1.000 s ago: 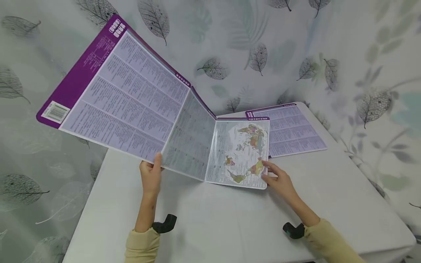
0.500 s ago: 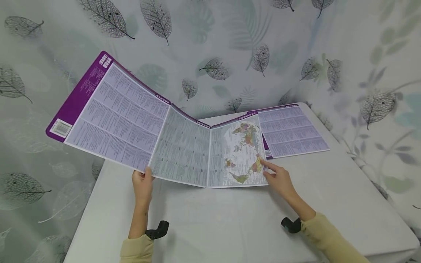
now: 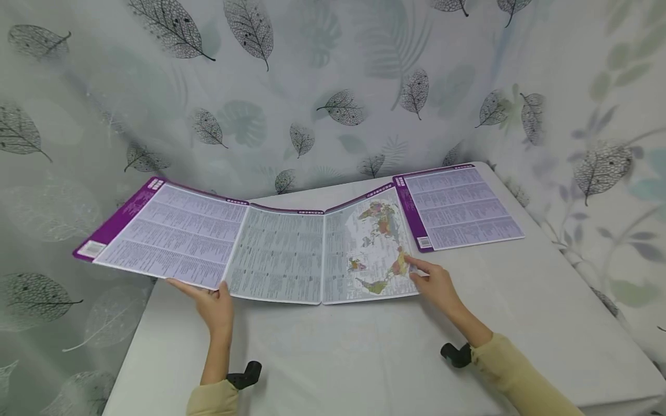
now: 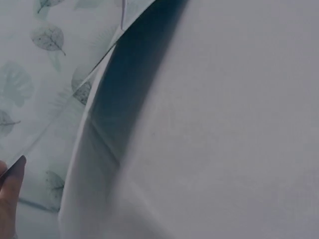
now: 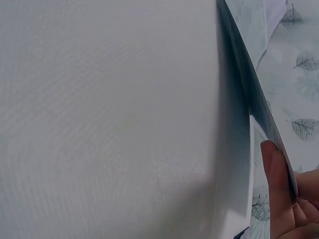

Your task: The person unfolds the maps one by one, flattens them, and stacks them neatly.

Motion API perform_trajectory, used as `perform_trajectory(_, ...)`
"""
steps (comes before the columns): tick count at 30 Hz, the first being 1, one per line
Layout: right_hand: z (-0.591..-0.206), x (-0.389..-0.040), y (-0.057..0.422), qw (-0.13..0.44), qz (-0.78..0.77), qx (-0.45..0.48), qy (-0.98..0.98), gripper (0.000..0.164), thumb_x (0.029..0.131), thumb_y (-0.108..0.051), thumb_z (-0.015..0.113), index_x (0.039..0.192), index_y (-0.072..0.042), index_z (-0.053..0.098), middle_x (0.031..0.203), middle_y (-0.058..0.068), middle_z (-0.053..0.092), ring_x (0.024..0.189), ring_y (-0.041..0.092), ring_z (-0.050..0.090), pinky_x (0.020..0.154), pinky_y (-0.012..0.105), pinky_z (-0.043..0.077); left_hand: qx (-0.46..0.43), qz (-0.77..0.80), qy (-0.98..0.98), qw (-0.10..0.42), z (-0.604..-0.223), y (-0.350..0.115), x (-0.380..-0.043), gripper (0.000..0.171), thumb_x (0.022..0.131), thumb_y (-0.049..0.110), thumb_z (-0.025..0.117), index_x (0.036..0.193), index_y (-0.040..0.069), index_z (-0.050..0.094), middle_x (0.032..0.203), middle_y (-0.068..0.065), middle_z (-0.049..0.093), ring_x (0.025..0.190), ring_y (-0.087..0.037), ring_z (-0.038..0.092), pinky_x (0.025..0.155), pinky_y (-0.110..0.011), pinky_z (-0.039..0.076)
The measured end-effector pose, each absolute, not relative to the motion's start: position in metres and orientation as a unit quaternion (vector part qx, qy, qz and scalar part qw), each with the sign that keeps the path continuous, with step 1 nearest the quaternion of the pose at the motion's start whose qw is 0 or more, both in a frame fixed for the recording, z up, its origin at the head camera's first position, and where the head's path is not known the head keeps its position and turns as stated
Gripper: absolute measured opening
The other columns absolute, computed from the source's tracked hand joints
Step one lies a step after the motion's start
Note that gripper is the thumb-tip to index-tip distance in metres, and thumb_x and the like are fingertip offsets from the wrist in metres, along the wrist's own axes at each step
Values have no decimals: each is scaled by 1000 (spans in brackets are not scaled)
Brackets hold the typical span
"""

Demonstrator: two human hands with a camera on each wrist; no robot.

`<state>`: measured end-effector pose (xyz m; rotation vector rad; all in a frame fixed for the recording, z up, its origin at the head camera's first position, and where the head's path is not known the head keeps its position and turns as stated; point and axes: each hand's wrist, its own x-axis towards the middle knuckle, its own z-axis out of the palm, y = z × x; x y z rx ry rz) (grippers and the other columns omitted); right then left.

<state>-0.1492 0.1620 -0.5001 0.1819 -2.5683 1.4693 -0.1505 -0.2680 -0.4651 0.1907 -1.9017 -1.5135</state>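
A long fold-out world map (image 3: 276,254) with a purple left end is spread across the head view, its folds still bent and its left panel tilted above the table. My left hand (image 3: 214,309) holds its lower edge near the left fold, thumb at the edge and fingers partly hidden underneath. My right hand (image 3: 437,286) pinches the map's right end beside the coloured continents. In the right wrist view, fingers (image 5: 276,174) lie on both sides of the thin sheet. The left wrist view catches only fingertips (image 4: 12,179) at the sheet's edge.
A second purple-edged printed sheet (image 3: 463,208) lies at the back right, just beyond the map's right end. Both rest over a table with a white cloth (image 3: 333,358). A leaf-patterned curtain (image 3: 312,75) hangs behind. Each wrist wears a black camera (image 3: 247,375).
The map's left part has come down from a steep raised angle to nearly flat, and its folds have opened wider. The left hand moved left and lower; the right hand shifted slightly left.
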Motion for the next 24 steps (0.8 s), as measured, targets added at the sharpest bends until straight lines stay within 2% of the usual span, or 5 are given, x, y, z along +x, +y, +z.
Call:
perform_trajectory(4,-501,-152,161,78,493,60,-864,38,84,11,61,122,7,58,122,28,52,99,41,59,72,41,53,89,-573,-745,331,-470,-269,-144,95,83,-18,49,145,6,-20,136,-28,38,99,-38,53,70,-16,47)
perform_trajectory(9,-502,-154,162,69,487,60,-868,38,84,11,60,122,7,57,123,28,52,106,44,54,76,44,52,130,-602,-738,276,-480,-274,-138,95,86,-16,48,146,11,-20,146,-25,24,115,-38,47,81,-18,46)
perform_trajectory(16,-508,-155,168,62,478,61,-874,37,85,6,61,122,6,58,122,26,54,109,45,51,80,47,49,170,-587,-753,245,-504,-286,-141,94,88,-11,51,147,11,-18,152,-18,8,121,-35,41,93,-33,42)
perform_trajectory(20,-513,-155,175,49,472,53,-879,36,87,3,61,123,6,58,123,24,55,111,43,51,84,51,47,178,-561,-778,221,-516,-287,-142,92,90,-5,53,147,14,-17,152,-18,7,123,-37,39,97,-38,38)
perform_trajectory(24,-512,-155,181,40,458,57,-886,36,87,2,60,123,6,57,122,25,55,107,44,53,82,54,46,185,-552,-789,194,-520,-283,-140,89,91,-2,53,148,12,-15,147,-27,21,111,-36,50,86,-28,47)
